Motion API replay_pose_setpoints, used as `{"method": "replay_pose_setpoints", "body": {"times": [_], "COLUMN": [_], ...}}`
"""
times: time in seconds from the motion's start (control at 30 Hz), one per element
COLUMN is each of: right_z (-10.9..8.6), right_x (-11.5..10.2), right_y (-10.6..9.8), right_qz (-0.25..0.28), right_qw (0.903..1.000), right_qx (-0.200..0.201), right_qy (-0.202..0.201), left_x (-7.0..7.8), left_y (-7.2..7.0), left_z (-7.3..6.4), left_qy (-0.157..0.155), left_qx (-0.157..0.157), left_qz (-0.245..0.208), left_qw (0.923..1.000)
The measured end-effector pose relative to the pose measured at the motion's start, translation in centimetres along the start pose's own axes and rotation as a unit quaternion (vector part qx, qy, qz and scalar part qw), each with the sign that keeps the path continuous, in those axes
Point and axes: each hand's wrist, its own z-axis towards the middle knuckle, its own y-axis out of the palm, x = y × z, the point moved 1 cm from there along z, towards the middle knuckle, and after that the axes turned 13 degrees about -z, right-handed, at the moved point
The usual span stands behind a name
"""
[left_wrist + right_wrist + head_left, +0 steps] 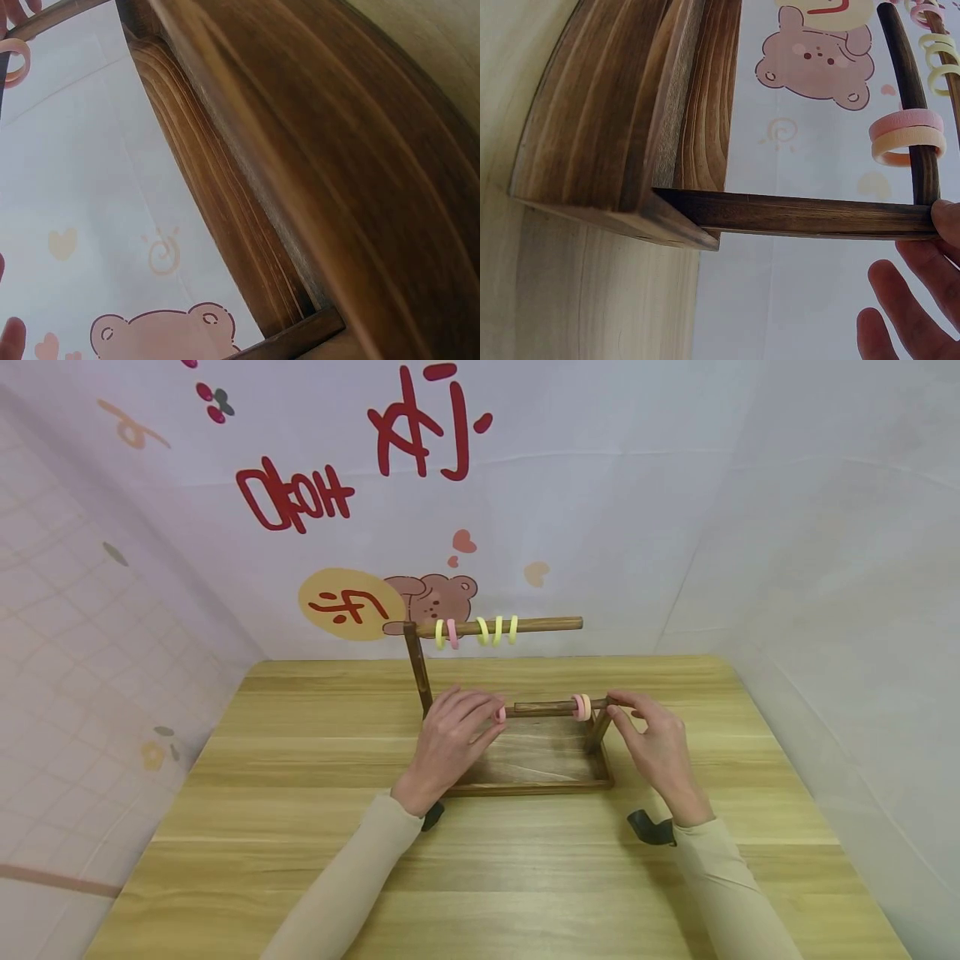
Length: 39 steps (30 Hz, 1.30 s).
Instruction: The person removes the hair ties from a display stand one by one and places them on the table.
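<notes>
A dark wooden rack (525,788) with a tray base carries two horizontal rods on posts. My left hand (457,731) pinches a pink hair tie (502,715) at the left end of the lower rod (543,707); that rod end is partly hidden by the fingers. Toward the rod's right end hang a pink hair tie (907,120) and a peach hair tie (892,157). My right hand (660,743) grips the rack's corner where the lower rod meets its post (817,215), thumb and index finger on the wood, the other fingers spread.
On the upper rod (551,624) hang several yellow hair ties (498,631) and one pink one. The rack stands on a wood-grain table (525,877). Behind it rises a white printed backdrop (600,510). Black pieces (651,828) show at both wrists.
</notes>
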Motion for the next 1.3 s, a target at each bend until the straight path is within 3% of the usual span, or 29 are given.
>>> {"method": "replay_pose_setpoints", "body": {"times": [0.43,1.3], "right_z": [-0.1,-0.1], "right_x": [0.0,0.0], "right_y": [0.0,0.0], "right_qz": [-0.008,-0.006], "right_qw": [1.0000,1.0000], "right_qx": [0.002,-0.002], "right_qy": [0.001,0.003], "left_x": [0.3,0.2], "left_y": [-1.1,-3.7], "left_z": [-0.4,-2.6], "left_qy": [0.004,0.002], "left_qx": [0.001,-0.023], "left_qz": [-0.017,-0.041], "left_qw": [0.9999,0.9989]}}
